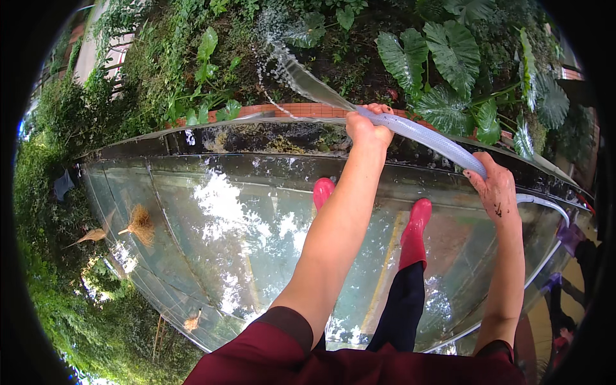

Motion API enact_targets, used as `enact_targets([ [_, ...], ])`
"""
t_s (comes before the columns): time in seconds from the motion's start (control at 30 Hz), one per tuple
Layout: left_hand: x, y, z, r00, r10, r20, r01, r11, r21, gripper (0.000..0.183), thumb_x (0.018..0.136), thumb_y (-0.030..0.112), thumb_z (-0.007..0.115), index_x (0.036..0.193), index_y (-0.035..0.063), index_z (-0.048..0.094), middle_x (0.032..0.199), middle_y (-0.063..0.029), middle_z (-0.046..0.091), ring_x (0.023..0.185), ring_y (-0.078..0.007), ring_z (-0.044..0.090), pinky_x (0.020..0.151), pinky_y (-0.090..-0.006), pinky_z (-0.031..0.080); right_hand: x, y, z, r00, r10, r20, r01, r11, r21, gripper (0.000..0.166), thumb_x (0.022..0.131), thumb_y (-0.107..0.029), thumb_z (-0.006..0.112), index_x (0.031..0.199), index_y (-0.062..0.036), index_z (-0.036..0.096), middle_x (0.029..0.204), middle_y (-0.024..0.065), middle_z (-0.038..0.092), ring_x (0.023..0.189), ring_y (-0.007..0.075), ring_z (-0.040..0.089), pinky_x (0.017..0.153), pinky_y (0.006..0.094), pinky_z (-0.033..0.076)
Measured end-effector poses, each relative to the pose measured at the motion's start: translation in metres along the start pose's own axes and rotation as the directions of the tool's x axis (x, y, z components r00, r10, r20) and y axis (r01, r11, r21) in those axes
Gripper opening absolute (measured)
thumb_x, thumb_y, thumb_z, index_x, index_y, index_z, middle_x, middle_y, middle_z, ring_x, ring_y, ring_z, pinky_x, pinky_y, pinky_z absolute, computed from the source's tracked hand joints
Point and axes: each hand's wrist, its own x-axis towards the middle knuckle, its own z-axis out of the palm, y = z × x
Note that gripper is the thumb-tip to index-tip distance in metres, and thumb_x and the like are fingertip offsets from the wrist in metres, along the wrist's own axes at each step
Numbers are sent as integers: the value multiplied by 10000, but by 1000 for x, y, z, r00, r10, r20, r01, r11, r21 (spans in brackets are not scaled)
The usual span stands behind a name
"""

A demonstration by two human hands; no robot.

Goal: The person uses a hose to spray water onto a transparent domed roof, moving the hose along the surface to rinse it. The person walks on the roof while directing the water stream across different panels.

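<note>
My left hand [369, 126] is wrapped around a translucent pale-blue hose [435, 138] close to its open mouth. A broad sheet of water [315, 86] leaves that mouth and breaks into spray over the plants. Farther back along the same hose, my right hand [495, 187] grips it, with dark specks of dirt on the skin. Behind my right wrist the hose curves off toward the right edge. Below my arms are my pink rubber boots [417, 224], standing on a wet, reflective surface [288, 269].
A dark, stained ledge [269, 142] and a red-tiled border [308, 110] run along the planted bed with large-leaved plants [452, 57]. Straw brooms [140, 226] lie at left. At right, people in purple boots [570, 238] stand near the trailing hose.
</note>
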Motion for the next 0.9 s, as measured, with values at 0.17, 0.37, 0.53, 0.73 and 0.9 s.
enact_targets([
  [0.17,6,27,3,972,116,-203,-60,963,262,238,980,212,235,870,45,364,754,-79,447,588,-169,439,717,-421,510,10,-18,10,988,-156,14,152,979,137,408,836,-275,663,1179,-76,570,866,188,653,812,383,615,725,406,491],
  [0.37,21,62,-26,913,305,-270,-99,810,578,199,978,186,303,1018,22,409,766,-91,469,626,-201,500,643,-433,540,17,-34,27,909,-102,404,25,981,191,380,893,-313,601,1172,-58,569,806,188,637,733,365,601,683,419,471],
  [0.53,23,71,-62,904,270,-331,-32,815,578,178,943,151,331,842,36,423,693,-77,449,562,-198,463,601,-421,483,0,-24,51,849,-134,511,51,984,172,399,897,-389,579,1150,-82,558,742,189,633,735,378,616,675,449,469],
  [0.73,6,52,-74,946,91,-312,97,837,538,248,964,191,273,812,53,411,642,-56,442,533,-193,455,574,-388,490,-7,-18,74,834,-219,506,61,949,310,426,877,-356,631,1141,-37,532,762,213,625,722,384,611,654,440,472],
  [0.9,-14,29,-76,973,10,-233,102,881,462,260,959,199,244,887,36,433,819,-132,548,805,-309,596,733,-529,520,33,-62,115,888,-263,378,33,855,517,499,888,-286,633,1260,-11,445,898,225,633,695,380,610,641,413,481],
])
